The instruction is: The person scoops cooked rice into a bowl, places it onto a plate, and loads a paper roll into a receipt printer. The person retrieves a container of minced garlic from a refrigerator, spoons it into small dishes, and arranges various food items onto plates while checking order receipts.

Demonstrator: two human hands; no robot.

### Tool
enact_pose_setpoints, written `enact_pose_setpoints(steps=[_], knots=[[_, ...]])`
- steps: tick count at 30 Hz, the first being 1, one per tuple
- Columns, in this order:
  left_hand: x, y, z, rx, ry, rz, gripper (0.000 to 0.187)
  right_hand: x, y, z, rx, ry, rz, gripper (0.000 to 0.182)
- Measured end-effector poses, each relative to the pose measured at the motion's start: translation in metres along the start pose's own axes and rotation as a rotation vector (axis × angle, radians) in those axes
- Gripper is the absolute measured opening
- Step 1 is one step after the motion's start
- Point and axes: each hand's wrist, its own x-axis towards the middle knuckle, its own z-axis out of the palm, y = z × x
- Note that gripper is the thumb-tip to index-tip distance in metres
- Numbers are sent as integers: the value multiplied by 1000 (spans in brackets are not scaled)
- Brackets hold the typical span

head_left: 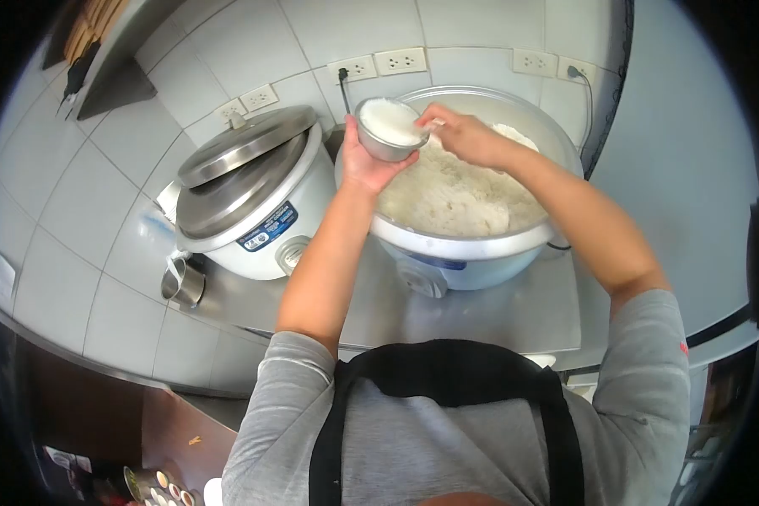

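- A person in a grey top and black apron stands at a steel counter, leaning over two rice cookers set against a tiled wall.
- The left hand cups a small metal bowl from below, palm under the base and fingers wrapped round its near side; the bowl is heaped with white rice and held over the left rim of the open cooker.
- The right hand is closed round something at the bowl's right edge, just above the rice in the pot; what it grips is mostly hidden, and only a pale tip shows by the fingers.
- The open cooker sits at centre right, wide and well filled with cooked rice.
- To its left stands a shut cooker, its steel lid resting tilted on top.
- A small metal cup stands at the counter's left, near the shut cooker.
- Wall sockets run along the far tiles, with cords plugged in.
- Judged from the view, the bowl looks light and rigid but smooth-sided, likely warm and apt to slip; a full palm under the base seems the surest hold. The rice looks soft and sticky, and the mound would spill if tipped.
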Motion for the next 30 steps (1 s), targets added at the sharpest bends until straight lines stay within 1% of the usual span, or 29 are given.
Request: enact_pose_setpoints(steps=[1, 2, 4, 5, 7, 8, 9, 10, 11, 12, 13, 14, 15, 17, 18, 19, 20, 21, 22, 23, 24, 25, 26, 27, 28, 29, 30], knots=[[-2, 0, 5, -15, -24, 73, 76, -4, -20, -8, 155, 27, 211, 25], [-2, 0, 10, 5, -39, 71, 75, -6, -33, -8, 305, 48, 424, 27], [-5, 2, 16, 41, -48, 91, 73, -10, -15, 25, -14, 146, 67, 27], [-8, 4, 12, 33, -93, 92, 74, -10, -8, 39, -158, 172, -136, 26], [-24, 6, -4, -17, -130, 131, 75, -4, -11, 47, -189, 148, -278, 25], [-37, 9, -12, -50, -129, 181, 76, 3, -25, 41, -168, 0, -272, 25], [-50, 13, -22, -147, -121, 236, 76, 8, -50, 34, -152, -137, -79, 25], [-73, 20, -33, -236, -119, 293, 76, 8, -90, 32, -51, -227, 97, 25], [-108, 31, -35, -253, -81, 348, 74, 19, -95, 29, 151, -312, 69, 29], [-141, 38, -51, -274, -96, 408, 72, 28, -106, 31, 294, -335, 29, 34], [-175, 43, -65, -293, -120, 454, 70, 36, -126, 40, 292, -233, 50, 38], [-216, 49, -80, -347, -37, 519, 68, 50, -131, 44, 374, -297, 9, 45], [-264, 42, -91, -398, 42, 568, 66, 59, -136, 51, 382, -436, -77, 50], [-363, 35, -132, -328, 376, 777, 62, 81, -154, 70, 398, -653, -248, 60], [-417, 29, -130, -298, 506, 892, 58, 86, -165, 87, 306, -703, -301, 62], [-472, 15, -151, -190, 693, 1016, 57, 90, -183, 106, 212, -737, -351, 64], [-526, 5, -141, -133, 977, 1049, 58, 94, -203, 127, 111, -751, -399, 66], [-578, -5, -132, -135, 1238, 1050, 58, 106, -217, 152, 124, -810, -452, 60], [-623, -15, -129, 14, 1563, 980, 54, 117, -232, 176, 141, -870, -503, 56], [-652, -18, -108, 115, 1723, 997, 52, 137, -241, 204, 125, -948, -610, 50], [-706, -35, -119, 614, 2059, 879, 47, 141, -264, 225, -31, -945, -680, 47], [-751, -49, -122, 672, 2243, 653, 45, 154, -278, 256, -88, -909, -825, 45], [-770, -56, -117, 815, 2339, 585, 47, 169, -289, 293, -259, -724, -1065, 40], [-801, -66, -121, 1109, 2575, 42, 54, 175, -306, 328, -320, -686, -985, 35], [-809, -75, -130, 1087, 2642, -274, 58, 187, -316, 369, -407, -581, -1027, 33], [-815, -78, -140, 1047, 2683, -597, 63, 196, -332, 400, -583, -534, -1071, 36], [-776, -60, -130, 965, 2651, -940, 66, 222, -339, 459, -802, -556, -1065, 33]])
